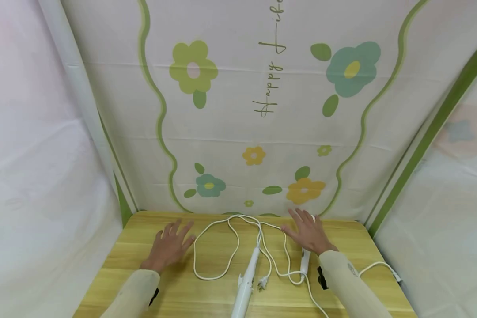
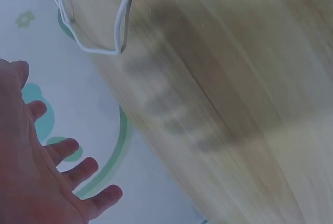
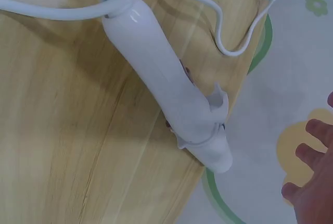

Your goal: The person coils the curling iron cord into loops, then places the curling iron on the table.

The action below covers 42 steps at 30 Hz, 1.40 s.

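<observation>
My left hand hovers over the left part of the wooden table with its fingers spread, holding nothing; its shadow falls on the wood in the left wrist view. My right hand is also spread and empty, above a white curling iron that it partly hides in the head view. The right wrist view shows that iron lying on the table, with a small lever near its far end. A second white curling iron lies between the hands, its cord end pointing away and its near end cut off by the frame.
White cords loop across the middle of the wooden table. A two-pin plug lies beside the middle iron, and another plug sits at the right edge. A flower-printed cloth rises behind the table; pale cloth walls flank it.
</observation>
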Available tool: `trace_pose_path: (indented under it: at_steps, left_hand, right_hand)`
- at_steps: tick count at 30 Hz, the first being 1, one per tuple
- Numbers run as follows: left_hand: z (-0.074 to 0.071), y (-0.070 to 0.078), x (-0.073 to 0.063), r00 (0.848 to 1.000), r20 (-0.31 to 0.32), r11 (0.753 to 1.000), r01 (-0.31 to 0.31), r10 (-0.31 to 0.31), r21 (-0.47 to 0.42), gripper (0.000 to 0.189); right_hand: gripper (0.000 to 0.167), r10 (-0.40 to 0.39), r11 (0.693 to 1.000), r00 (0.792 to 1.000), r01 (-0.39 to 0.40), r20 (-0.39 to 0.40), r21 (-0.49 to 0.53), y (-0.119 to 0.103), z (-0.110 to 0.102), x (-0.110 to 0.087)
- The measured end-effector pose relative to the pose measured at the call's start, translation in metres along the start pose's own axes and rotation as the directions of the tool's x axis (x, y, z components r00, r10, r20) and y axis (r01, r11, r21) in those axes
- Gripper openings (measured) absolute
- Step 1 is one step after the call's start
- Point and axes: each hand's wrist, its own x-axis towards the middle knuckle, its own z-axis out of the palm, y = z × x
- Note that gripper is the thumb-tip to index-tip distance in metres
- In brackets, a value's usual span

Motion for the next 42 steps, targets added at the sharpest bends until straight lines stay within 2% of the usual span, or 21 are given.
trace_pose_path:
  at_steps: [4, 8, 15, 22, 27, 34, 37, 42]
  left_hand:
    - [0.002, 0.009, -0.005, 0.999, 0.03, 1.0, 0.023, -0.023, 0.016, 0.059]
    - [0.004, 0.018, -0.009, 1.0, 0.021, 1.0, 0.02, -0.021, 0.022, 0.058]
    - [0.007, 0.03, -0.018, 0.999, 0.033, 0.999, 0.037, -0.037, -0.014, 0.061]
    - [0.012, 0.038, -0.026, 0.996, 0.062, 0.997, 0.065, -0.062, -0.039, 0.063]
    - [0.018, 0.044, -0.033, 0.996, 0.065, 0.998, 0.062, -0.06, -0.033, 0.061]
    - [0.028, 0.057, -0.049, 0.995, 0.077, 0.996, 0.063, -0.059, -0.055, 0.061]
    - [0.033, 0.062, -0.055, 0.996, 0.08, 0.995, 0.056, -0.05, -0.077, 0.062]
    - [0.041, 0.072, -0.064, 0.999, 0.049, 0.996, 0.017, -0.013, -0.09, 0.063]
  right_hand:
    - [0.081, -0.011, 1.0, 1.0, 0.011, 0.008, 0.016, -0.001, 0.004, -0.002]
    - [0.08, -0.019, 0.999, 1.0, 0.019, -0.003, 0.035, -0.003, 0.007, -0.004]
    - [0.078, -0.062, 0.996, 0.998, 0.064, -0.032, 0.058, -0.009, 0.013, -0.004]
    - [0.078, -0.064, 0.994, 0.998, 0.065, -0.021, 0.09, -0.013, 0.02, -0.004]
    - [0.079, -0.065, 0.994, 0.998, 0.066, -0.005, 0.091, -0.015, 0.023, -0.005]
    - [0.082, -0.07, 0.994, 0.997, 0.069, 0.014, 0.091, -0.02, 0.028, -0.005]
    - [0.082, -0.084, 0.993, 0.996, 0.083, 0.004, 0.08, -0.021, 0.03, -0.004]
    - [0.079, -0.114, 0.991, 0.993, 0.115, -0.024, 0.071, -0.024, 0.031, -0.003]
